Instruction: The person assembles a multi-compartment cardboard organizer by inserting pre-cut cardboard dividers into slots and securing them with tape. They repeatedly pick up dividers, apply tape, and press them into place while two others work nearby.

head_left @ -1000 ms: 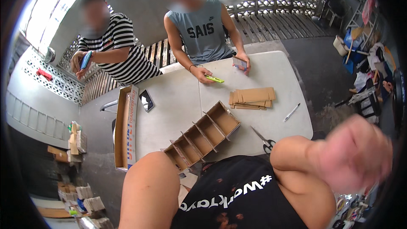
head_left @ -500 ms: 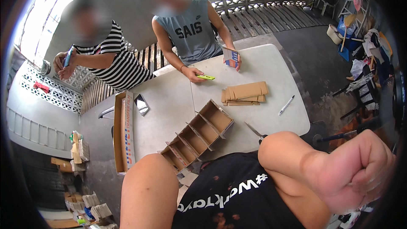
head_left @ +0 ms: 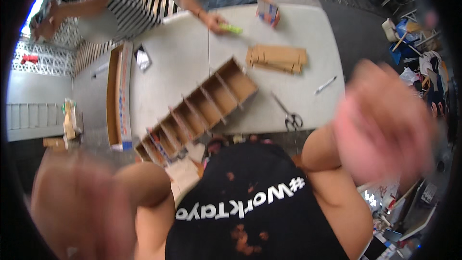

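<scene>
Both my hands are raised close to the camera, off the table and smeared by motion. My left hand [head_left: 82,207] is at the lower left; its fingers cannot be made out. On the right, my right hand [head_left: 385,120] hangs in front of the table's right edge, its fingers blurred too. Between them, a long cardboard box with dividers [head_left: 233,84] lies slantwise, reaching past the table's near edge. Dark-handled scissors [head_left: 292,120] rest to its right, nearest my right hand. A stack of flat cardboard pieces [head_left: 276,57] lies beyond the scissors, and a pen [head_left: 326,85] to the right.
The white table [head_left: 308,29] fills the middle. A long open carton [head_left: 115,101] stands at its left end, near a phone [head_left: 142,58]. Across it, one person's hands hold a green cutter [head_left: 230,28] and a small printed box [head_left: 267,12]; another person in stripes [head_left: 130,9] stands left.
The view has tilted down, so the table sits higher in it. My left hand has come into view. My right hand, earlier curled, is now smeared by motion. The scissors' handles now show.
</scene>
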A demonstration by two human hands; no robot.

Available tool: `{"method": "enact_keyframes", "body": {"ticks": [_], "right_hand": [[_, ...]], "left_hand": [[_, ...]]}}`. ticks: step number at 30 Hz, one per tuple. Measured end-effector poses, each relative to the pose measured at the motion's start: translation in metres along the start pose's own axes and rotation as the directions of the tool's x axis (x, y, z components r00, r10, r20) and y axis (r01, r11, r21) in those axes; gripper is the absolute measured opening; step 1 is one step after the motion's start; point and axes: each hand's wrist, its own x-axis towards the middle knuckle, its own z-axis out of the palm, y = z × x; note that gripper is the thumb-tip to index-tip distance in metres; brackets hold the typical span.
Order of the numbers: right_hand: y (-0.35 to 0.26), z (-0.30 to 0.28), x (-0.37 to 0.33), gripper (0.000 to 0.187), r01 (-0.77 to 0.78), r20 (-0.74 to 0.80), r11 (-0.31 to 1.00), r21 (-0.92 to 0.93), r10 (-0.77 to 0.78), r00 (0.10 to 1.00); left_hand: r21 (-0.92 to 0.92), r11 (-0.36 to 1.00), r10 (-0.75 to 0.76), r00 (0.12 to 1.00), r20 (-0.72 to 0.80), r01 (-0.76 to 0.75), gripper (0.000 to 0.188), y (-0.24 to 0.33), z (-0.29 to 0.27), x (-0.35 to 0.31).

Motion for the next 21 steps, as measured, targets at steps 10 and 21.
{"method": "enact_keyframes", "body": {"ticks": [10,21], "right_hand": [[0.215,0.026,-0.217,0.03,0.073,0.387,0.471,-0.879,0.617,0.686],[0.248,0.062,-0.221,0.05,0.137,-0.123,-0.165,-0.977,0.953,0.276]], "left_hand": [[0.501,0.03,-0.879,0.261,-0.399,0.865,0.014,-0.063,-0.146,-0.346],[0.554,-0.028,-0.873,0.25,-0.419,0.832,0.01,-0.048,-0.226,-0.405]]}}
